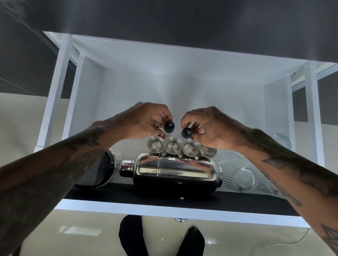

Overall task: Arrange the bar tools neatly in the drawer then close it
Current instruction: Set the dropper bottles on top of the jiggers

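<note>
White and pulled open, the drawer point(179, 213) awaits closing; left hand point(144, 121) and right hand point(211, 127) each pinch a small black-capped piece, perhaps a pourer, behind four steel cups point(181, 147), shaker point(172, 172) and glasses point(241, 175) already laid.

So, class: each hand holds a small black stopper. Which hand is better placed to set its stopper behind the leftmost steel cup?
Left hand: its stopper hovers nearest the leftmost cup.
</note>
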